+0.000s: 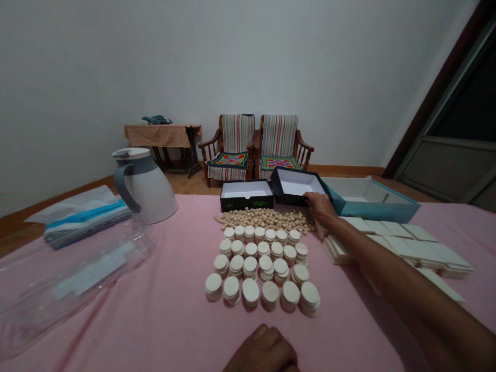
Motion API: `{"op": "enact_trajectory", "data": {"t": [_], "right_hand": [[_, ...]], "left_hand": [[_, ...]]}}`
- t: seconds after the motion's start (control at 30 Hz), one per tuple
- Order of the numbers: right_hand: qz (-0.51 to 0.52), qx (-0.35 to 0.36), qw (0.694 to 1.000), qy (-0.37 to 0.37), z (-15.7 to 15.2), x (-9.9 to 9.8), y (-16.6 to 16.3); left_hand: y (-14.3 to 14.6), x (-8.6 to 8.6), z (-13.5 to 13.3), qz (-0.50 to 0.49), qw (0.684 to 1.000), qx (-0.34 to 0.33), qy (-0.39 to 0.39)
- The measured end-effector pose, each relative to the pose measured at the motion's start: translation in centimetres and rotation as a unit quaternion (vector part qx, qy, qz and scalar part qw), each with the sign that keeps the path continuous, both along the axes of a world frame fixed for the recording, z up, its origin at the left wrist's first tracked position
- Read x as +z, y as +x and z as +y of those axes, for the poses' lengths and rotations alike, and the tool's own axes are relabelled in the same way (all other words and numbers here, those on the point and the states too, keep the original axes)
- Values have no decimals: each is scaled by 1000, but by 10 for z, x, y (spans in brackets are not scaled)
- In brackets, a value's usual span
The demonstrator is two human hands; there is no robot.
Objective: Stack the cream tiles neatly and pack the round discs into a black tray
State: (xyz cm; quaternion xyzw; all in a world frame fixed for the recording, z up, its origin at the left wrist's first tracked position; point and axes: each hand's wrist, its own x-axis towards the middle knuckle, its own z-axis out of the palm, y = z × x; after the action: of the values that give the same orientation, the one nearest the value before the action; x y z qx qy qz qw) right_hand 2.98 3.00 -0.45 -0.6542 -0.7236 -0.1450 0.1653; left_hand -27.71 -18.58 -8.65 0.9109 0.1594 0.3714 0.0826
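Observation:
My right hand point(321, 205) reaches across the pink table and grips the near rim of a tilted black box point(295, 186) with a white inside. A second black box point(246, 195) stands flat to its left. In front of both lies a heap of small pale wooden beads point(267, 219), and nearer me stand several rows of stacked pale wooden discs point(260, 269). My left hand point(263, 352) rests curled into a loose fist on the cloth at the near edge, holding nothing I can see.
Flat pale wooden tiles point(403, 247) lie in stacks on the right, behind them an open teal box point(372, 204). On the left are a white jug point(144, 185), a clear plastic bag point(65, 268) and folded papers point(85, 216). Two striped armchairs point(256, 146) stand behind.

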Motion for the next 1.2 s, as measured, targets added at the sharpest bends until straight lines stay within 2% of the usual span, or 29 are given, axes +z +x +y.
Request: {"op": "enact_trajectory", "data": {"t": [0.2, 0.5, 0.67, 0.8, 0.9, 1.0, 1.1, 1.2], "right_hand": [[25, 29, 999, 29, 6, -3, 8], [74, 61, 993, 73, 13, 0, 15], [93, 76, 989, 87, 9, 13, 10], [94, 90, 988, 88, -4, 35, 1], [84, 105, 985, 109, -26, 58, -7], [69, 129, 980, 138, -63, 80, -14], [52, 132, 977, 160, -113, 95, -17], [45, 136, 976, 162, -168, 103, -14]], "left_hand": [[-1, -2, 0, 55, 998, 7, -17], [-1, 2, 0, 14, 1000, -4, -9], [-2, 0, 1, 40, 999, -5, -9], [-1, 5, -1, 32, 999, 0, 7], [-1, 9, -3, 40, 997, -10, 63], [-2, 17, -5, 64, 993, -20, 100], [-6, 35, -10, 94, 992, -46, 74], [-10, 57, -17, 187, 981, -58, -14]]}}
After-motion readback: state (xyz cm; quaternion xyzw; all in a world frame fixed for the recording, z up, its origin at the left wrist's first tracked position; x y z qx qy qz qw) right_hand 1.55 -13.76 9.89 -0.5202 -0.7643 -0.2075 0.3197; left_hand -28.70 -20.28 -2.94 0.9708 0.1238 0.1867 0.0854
